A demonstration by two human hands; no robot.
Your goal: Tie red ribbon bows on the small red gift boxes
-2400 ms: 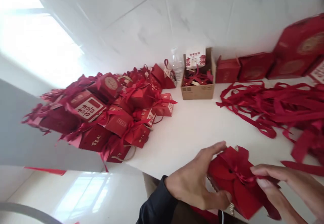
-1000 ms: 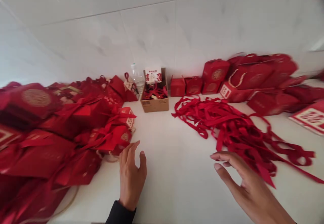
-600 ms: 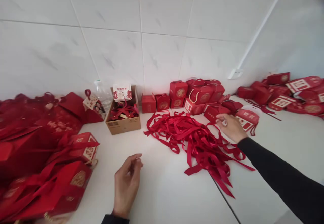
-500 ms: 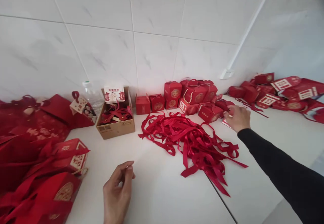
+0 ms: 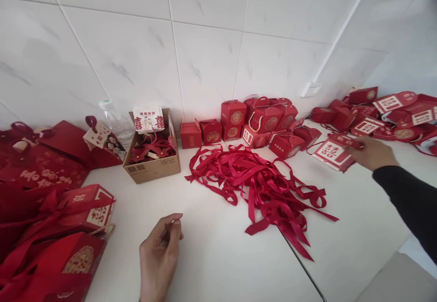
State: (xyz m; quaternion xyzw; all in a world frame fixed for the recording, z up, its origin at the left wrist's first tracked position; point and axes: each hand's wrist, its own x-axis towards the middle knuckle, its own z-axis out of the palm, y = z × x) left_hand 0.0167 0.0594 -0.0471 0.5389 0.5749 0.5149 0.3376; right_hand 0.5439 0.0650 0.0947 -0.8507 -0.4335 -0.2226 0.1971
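Note:
My right hand (image 5: 372,152), in a dark sleeve, grips the right side of a red gift box (image 5: 330,153) with a white panel and a red double-happiness sign. The box is tilted low over the right part of the table. My left hand (image 5: 161,247) rests at the front middle, fingers curled and thumb against the index finger; nothing shows in it. Beyond it, a loose heap of red satin ribbons (image 5: 252,179) spreads across the table, between my two hands.
Small red boxes (image 5: 234,119) stand along the tiled wall. A cardboard box (image 5: 153,173) with red pieces and a clear bottle (image 5: 114,122) are left of them. Red bags and ribbon-tied boxes (image 5: 85,206) crowd the left. More red boxes (image 5: 368,115) pile up at right.
My right hand has moved to the right, and the gift box in it now shows its white panel. My left hand has stayed nearly still. The view has shifted slightly.

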